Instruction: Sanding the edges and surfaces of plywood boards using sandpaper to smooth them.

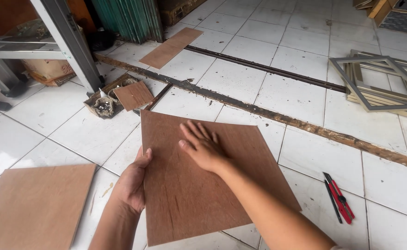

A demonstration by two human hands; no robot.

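Note:
A thin brown hardboard sheet fills the middle of the head view, held just above the white tiled floor. My left hand grips its left edge, thumb on top. My right hand lies flat on the sheet's upper face with the fingers spread, pointing to the upper left. A second brown board lies flat on the floor at the lower left, beside my left forearm.
A red utility knife lies on the tiles at the right. Stacked grey picture frames sit at the far right. A small box of scraps with a board piece, another board and a metal stand leg are farther back.

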